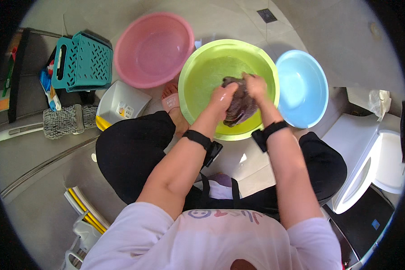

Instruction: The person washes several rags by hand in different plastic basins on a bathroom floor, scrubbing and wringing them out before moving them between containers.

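A wet, dark brownish cloth (240, 104) is bunched up inside a lime-green plastic basin (202, 64) on the floor before me. My left hand (223, 98) grips the cloth's left side, its skin shiny with water. On the opposite side my right hand (255, 87) grasps the upper right part, slightly blurred. The cloth's lower end hangs over the near inner wall of the basin. Shallow water seems to cover the basin's bottom. What the fingertips do under the fabric is hidden.
A pink basin (152, 50) stands at the upper left, a light-blue basin (300, 91) against the right. Leftward are a teal perforated basket (91, 64), a white dustpan (116, 96) and a grey mop head (62, 119). A white appliance (351, 141) lies right; a floor drain (266, 16) sits farther off.
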Available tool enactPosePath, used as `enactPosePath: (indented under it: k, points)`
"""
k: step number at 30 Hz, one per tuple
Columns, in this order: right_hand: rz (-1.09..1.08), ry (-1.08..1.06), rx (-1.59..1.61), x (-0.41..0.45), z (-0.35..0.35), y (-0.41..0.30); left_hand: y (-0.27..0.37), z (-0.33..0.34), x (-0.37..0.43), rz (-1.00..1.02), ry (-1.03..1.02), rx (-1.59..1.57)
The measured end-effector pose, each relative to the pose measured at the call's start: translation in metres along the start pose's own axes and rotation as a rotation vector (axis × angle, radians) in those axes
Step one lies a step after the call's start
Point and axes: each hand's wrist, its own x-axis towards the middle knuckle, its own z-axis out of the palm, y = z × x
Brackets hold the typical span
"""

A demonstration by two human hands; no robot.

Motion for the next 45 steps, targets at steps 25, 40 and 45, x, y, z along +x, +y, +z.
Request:
enactPosePath:
  k: [25,40,45]
  points:
    - [-0.346,-0.139,0.626,-0.055,0.015,-0.036,-0.012,-0.060,0.034,-0.182,0.382,0.038]
    - [-0.924,0.518,-0.045,-0.184,0.048,-0.057,0.017,-0.017,0.006,-0.083,-0.301,-0.723]
    - [-0.922,0.601,-0.174,-0.152,0.044,-0.081,0.009,-0.017,0.018,-0.079,-0.426,-0.895]
